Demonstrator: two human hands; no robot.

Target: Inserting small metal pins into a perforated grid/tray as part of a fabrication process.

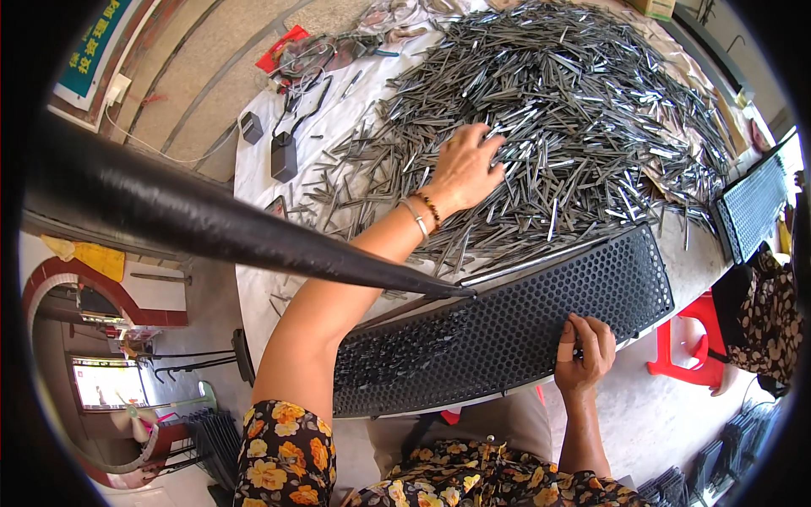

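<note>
Black and holey, the tray is part filled; most seems undone. The left hand is spread loose over sticks; the right hand cannot be read for grip.

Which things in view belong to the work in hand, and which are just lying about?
In use:
- heap of dark strips, left hand reaching to it
- black perforated tray, partly filled, right hand at its near edge

Apparently lying about:
- two black boxes
- yellow cloth
</note>
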